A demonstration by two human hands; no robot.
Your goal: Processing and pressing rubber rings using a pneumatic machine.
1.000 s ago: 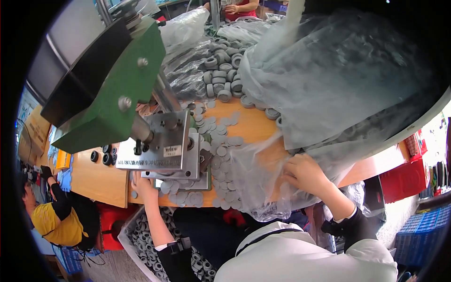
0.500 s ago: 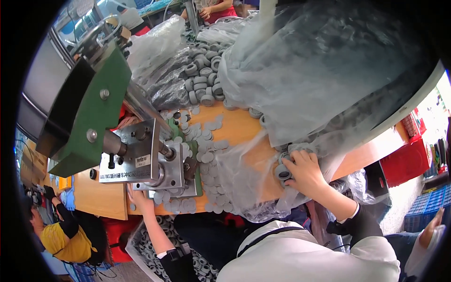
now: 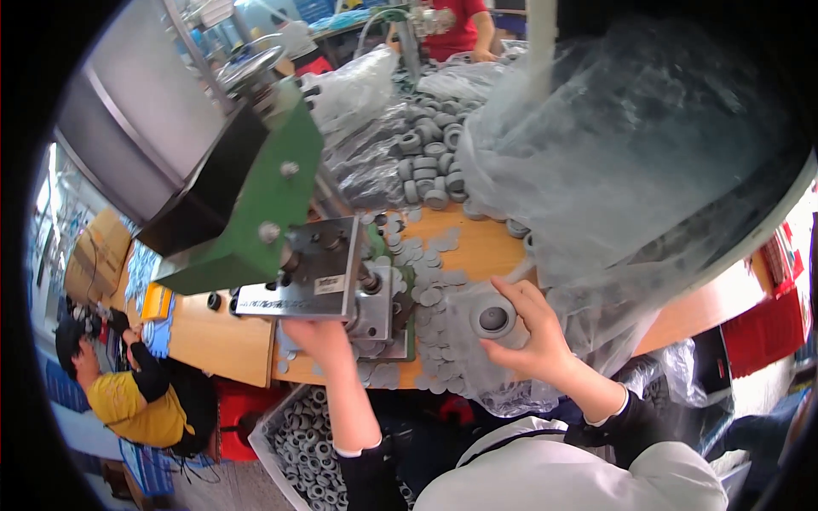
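Note:
Between the thumb and fingers of my right hand (image 3: 545, 345) is a grey toy-like wheel (image 3: 493, 320), its round face turned up, held above the table's front part. My left hand (image 3: 317, 339) reaches under the steel die block (image 3: 298, 294) of a green press (image 3: 247, 230); its fingers are hidden there, and what they touch cannot be seen. Thin grey discs (image 3: 433, 296) lie scattered around the press base and across the tabletop just right of it.
A heap of grey wheels (image 3: 434, 157) sits behind the press, beside clear plastic sheeting (image 3: 596, 162). A bin of grey rings (image 3: 308, 443) stands below the table's front edge. A person in yellow (image 3: 149, 404) sits at left; another person in red (image 3: 456, 30) is at the far side.
My right hand has come away from the wheels by the plastic bag, lifting one wheel leftward. The left hand has gone further under the die block. The whole view has shifted.

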